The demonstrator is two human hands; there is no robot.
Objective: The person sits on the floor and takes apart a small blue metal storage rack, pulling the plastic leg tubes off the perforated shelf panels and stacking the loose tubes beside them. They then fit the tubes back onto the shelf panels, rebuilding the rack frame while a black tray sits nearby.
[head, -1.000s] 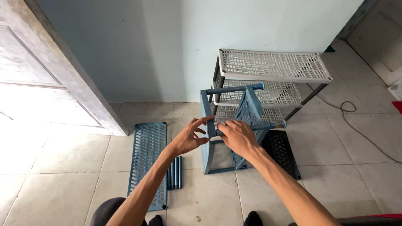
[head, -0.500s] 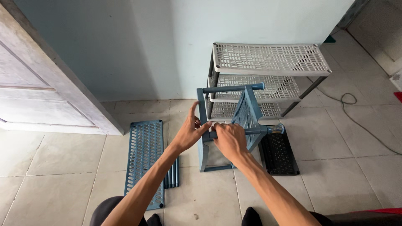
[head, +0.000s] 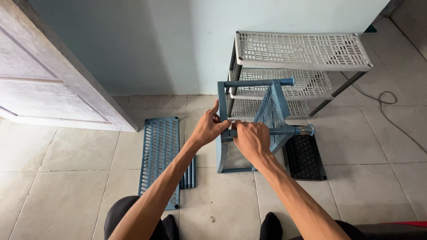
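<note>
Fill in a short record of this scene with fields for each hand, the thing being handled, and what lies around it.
left hand: grips the end panel of the blue rack
right hand: closed around the rack's lower tube
blue rack: tipped on its side on the tile floor, one slotted shelf fitted
loose shelf: blue, flat on the floor to the left
spare tubes: beside the loose shelf
grey rack: upright against the wall
black shelf: flat on the floor, right of the blue rack

Both hands point(head: 231, 133) clenched (arms outstretched)
</note>
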